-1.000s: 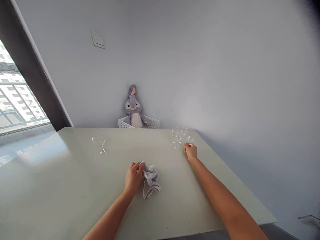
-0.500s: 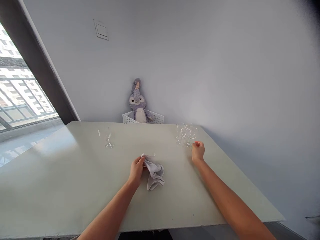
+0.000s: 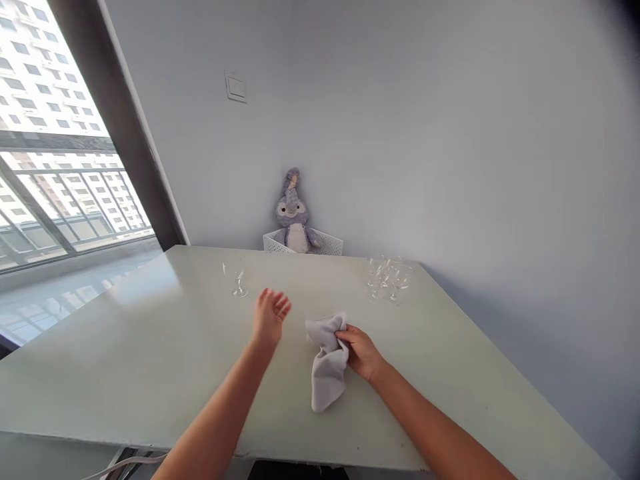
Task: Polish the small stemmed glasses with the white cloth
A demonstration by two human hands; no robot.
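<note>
My right hand [image 3: 361, 350] pinches a light grey cloth [image 3: 329, 373], which hangs crumpled from the fingers over the table. To its left, my left hand [image 3: 270, 316] is raised with its fingers apart and slightly blurred, holding nothing. Nearest to that hand, a clear stemmed glass [image 3: 239, 283] stands upright by itself toward the far left. Several similar clear glasses [image 3: 395, 283] stand grouped near the far right corner, apart from both hands; they overlap, so single outlines are hard to separate.
The pale table [image 3: 175, 360] reaches back to the grey wall [image 3: 450, 133]. Behind its far edge a purple plush toy [image 3: 295, 217] sits in a white perforated basket [image 3: 330, 245]. A window [image 3: 65, 147] is at the left. A cable [image 3: 135, 460] runs below the near edge.
The cloth has passed from my left hand to my right hand. My right hand has come back from the glass group, and my left hand has let go and risen. The view has turned leftward.
</note>
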